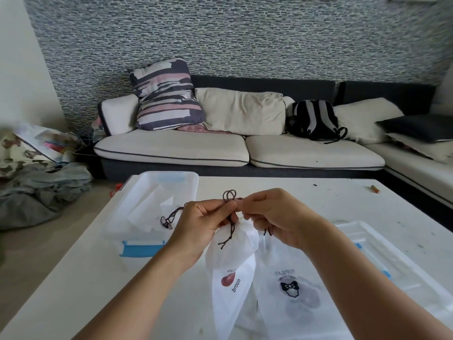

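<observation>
A white drawstring bag with a red print and the word "broun" hangs below my hands, its neck gathered. My left hand and my right hand both pinch its dark brown drawstring, which forms small loops above my fingers; loose cord ends dangle down over the bag. A second white bag with a black bow print lies flat on the white table under my right forearm.
A clear plastic box with a blue latch holds more white bags at the table's left. A clear lid lies at the right. A pencil stub lies far right. Beyond are a sofa with cushions, a backpack, and clothes on the floor.
</observation>
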The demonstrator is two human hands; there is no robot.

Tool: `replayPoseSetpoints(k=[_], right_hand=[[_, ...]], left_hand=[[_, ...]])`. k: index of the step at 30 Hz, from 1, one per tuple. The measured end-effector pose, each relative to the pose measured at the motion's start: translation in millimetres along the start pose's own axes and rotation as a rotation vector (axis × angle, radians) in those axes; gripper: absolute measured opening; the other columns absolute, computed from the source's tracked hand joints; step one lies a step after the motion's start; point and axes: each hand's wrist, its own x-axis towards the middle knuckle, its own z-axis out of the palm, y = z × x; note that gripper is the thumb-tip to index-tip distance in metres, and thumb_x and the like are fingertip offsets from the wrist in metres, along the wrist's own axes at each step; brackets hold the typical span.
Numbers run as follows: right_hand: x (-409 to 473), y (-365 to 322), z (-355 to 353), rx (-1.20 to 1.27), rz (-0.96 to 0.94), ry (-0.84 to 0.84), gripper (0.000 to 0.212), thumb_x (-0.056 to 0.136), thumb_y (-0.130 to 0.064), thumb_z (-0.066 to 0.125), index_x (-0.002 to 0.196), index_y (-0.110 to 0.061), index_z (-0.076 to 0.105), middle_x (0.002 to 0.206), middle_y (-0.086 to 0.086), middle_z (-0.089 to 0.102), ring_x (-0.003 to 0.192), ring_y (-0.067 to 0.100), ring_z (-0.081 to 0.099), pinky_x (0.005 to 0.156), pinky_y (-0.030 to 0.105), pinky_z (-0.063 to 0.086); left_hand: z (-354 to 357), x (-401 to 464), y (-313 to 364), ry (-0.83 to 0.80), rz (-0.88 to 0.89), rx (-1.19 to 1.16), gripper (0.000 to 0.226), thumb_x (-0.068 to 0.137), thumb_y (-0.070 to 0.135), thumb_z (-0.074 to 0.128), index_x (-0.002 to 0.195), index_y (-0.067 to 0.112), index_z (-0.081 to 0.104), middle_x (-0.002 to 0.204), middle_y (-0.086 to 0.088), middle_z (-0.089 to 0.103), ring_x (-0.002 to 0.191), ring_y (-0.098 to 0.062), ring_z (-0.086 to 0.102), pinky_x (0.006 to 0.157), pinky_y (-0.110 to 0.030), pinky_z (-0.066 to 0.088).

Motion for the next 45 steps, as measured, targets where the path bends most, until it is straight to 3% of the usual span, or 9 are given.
replayPoseSetpoints(k=[4, 7, 12, 21, 27, 30, 33, 39, 45], right_hand=[[-2, -3, -4, -0.113, -0.088, 0.005, 0.009, 0.089, -0.010, 0.073, 0.087, -0.005, 0.079, 0.074, 0.006, 0.070, 0.053, 0.008, 0.038, 0.053, 0.020, 0.035], [-3, 0, -4, -0.225, -0.149, 0.114, 0.010, 0.084, -0.018, 0.079, 0.080, -0.008, 0.080, 0.065, 0.001, 0.067, 0.053, 0.010, 0.038, 0.053, 0.020, 0.036], [-4, 3, 2, -0.187, -0.191, 0.150, 0.016, 0.084, -0.019, 0.080, 0.072, -0.009, 0.078, 0.058, -0.001, 0.059, 0.048, 0.008, 0.038, 0.049, 0.018, 0.033], [-2, 4, 8, -0.216, -0.204, 0.173, 0.025, 0.087, -0.013, 0.075, 0.063, -0.013, 0.071, 0.048, -0.008, 0.051, 0.044, 0.009, 0.034, 0.045, 0.018, 0.031], [-1, 3, 1, -0.188, -0.164, 0.075, 0.015, 0.092, -0.013, 0.071, 0.078, -0.007, 0.076, 0.058, -0.005, 0.062, 0.052, 0.009, 0.041, 0.052, 0.018, 0.039], [-2, 1, -5, -0.179, -0.138, 0.055, 0.010, 0.088, -0.010, 0.074, 0.085, 0.000, 0.077, 0.068, 0.005, 0.070, 0.059, 0.012, 0.044, 0.054, 0.020, 0.041], [-3, 0, -8, -0.232, -0.137, 0.023, 0.015, 0.085, -0.016, 0.078, 0.082, -0.002, 0.077, 0.066, 0.002, 0.066, 0.059, 0.012, 0.041, 0.057, 0.022, 0.036], [1, 5, -5, -0.275, -0.127, 0.041, 0.020, 0.080, -0.028, 0.081, 0.080, -0.009, 0.078, 0.067, 0.003, 0.061, 0.064, 0.019, 0.036, 0.068, 0.039, 0.028], [-3, 1, -6, -0.314, -0.205, -0.018, 0.006, 0.085, -0.022, 0.078, 0.084, -0.018, 0.083, 0.061, -0.002, 0.055, 0.054, 0.011, 0.034, 0.051, 0.021, 0.027]], left_hand=[[2, 4, 0, 0.097, 0.017, 0.018, 0.030, 0.095, 0.018, 0.063, 0.068, 0.021, 0.077, 0.075, -0.005, 0.069, 0.073, -0.016, 0.060, 0.078, -0.029, 0.052], [8, 7, -1, 0.140, 0.000, -0.054, 0.024, 0.096, 0.015, 0.062, 0.080, 0.016, 0.079, 0.077, -0.005, 0.069, 0.079, -0.015, 0.063, 0.086, -0.031, 0.054], [11, 5, -5, 0.100, -0.003, -0.050, 0.023, 0.099, 0.015, 0.058, 0.089, 0.006, 0.076, 0.072, -0.001, 0.068, 0.075, -0.014, 0.062, 0.079, -0.025, 0.054], [6, 5, -5, 0.089, -0.042, -0.079, 0.018, 0.090, 0.017, 0.068, 0.077, 0.012, 0.079, 0.075, -0.007, 0.070, 0.076, -0.020, 0.062, 0.089, -0.038, 0.054], [4, 8, -3, 0.136, -0.080, -0.150, 0.021, 0.094, 0.016, 0.065, 0.079, 0.010, 0.079, 0.073, -0.005, 0.067, 0.073, -0.018, 0.061, 0.080, -0.030, 0.054], [-1, 10, -2, 0.126, -0.080, -0.154, 0.024, 0.099, 0.015, 0.057, 0.089, 0.011, 0.078, 0.076, -0.002, 0.067, 0.079, -0.016, 0.063, 0.084, -0.028, 0.054], [-3, 9, -1, 0.080, -0.040, -0.060, 0.024, 0.101, 0.015, 0.054, 0.097, 0.010, 0.077, 0.080, -0.002, 0.067, 0.084, -0.014, 0.065, 0.085, -0.026, 0.056], [-1, 6, 0, 0.055, -0.007, -0.028, 0.027, 0.100, 0.016, 0.056, 0.084, 0.015, 0.079, 0.083, -0.003, 0.073, 0.086, -0.016, 0.068, 0.091, -0.029, 0.053], [3, 4, -3, 0.087, -0.023, 0.031, 0.023, 0.100, 0.020, 0.058, 0.097, 0.014, 0.079, 0.096, -0.010, 0.078, 0.101, -0.027, 0.072, 0.097, -0.036, 0.055]])
